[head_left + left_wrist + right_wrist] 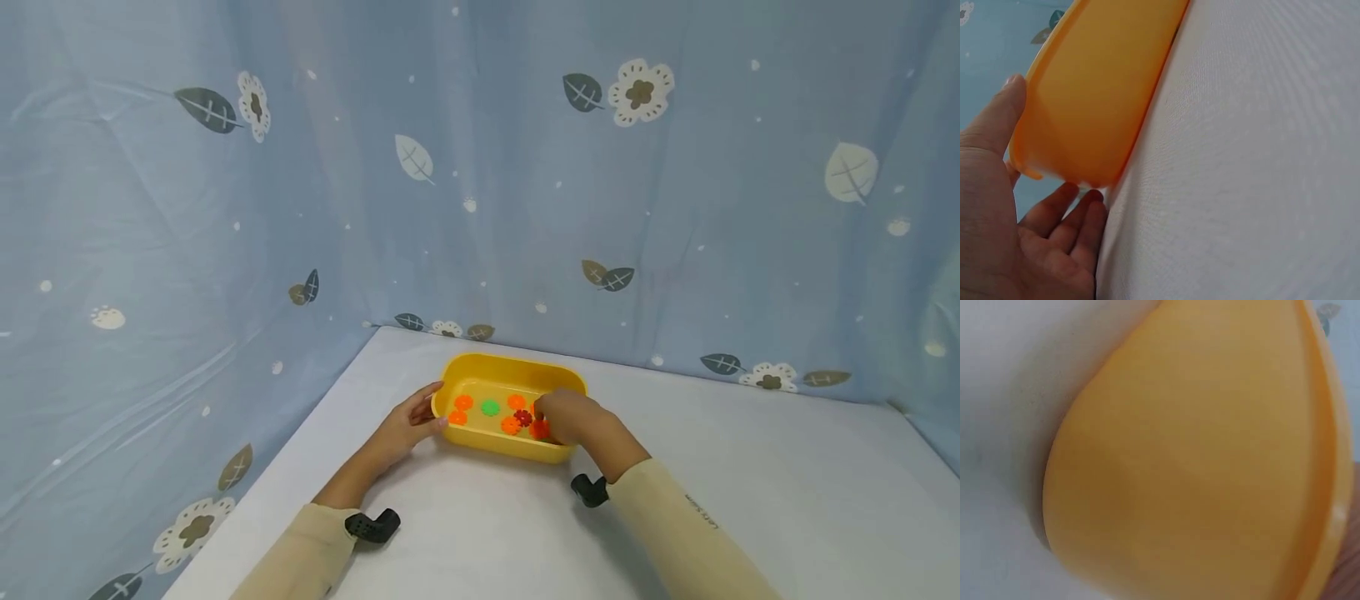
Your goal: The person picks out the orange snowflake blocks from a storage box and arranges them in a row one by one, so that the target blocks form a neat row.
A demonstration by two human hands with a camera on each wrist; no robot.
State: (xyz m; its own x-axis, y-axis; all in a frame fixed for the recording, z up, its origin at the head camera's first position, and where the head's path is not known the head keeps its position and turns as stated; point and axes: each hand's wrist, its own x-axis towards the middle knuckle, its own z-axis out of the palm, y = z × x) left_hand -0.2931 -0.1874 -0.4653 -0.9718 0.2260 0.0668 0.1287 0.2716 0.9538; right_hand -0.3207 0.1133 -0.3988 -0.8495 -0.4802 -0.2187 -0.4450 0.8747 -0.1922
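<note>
A person's left hand (405,429) grips the end of one yellow tub (502,445) on a white worktop (480,525), while the right hand (573,417) dips over the opposite end, its fingertips among small scalloped pieces; whether it grasps one cannot be told. Four orange pieces (464,402) show clearly, two nearest the left hand and two just left of the right. One green piece (490,407) lies between the hands; one dark red piece (522,417) and one red-orange piece (539,429) sit beside the right hand's fingers, where a sliver of orange (534,408) also peeks out. Only the head view shows the pieces. The left wrist view alone reveals that hand's thumb at the rim and fingers curled by the lower corner; the right wrist view shows mostly outer wall.
</note>
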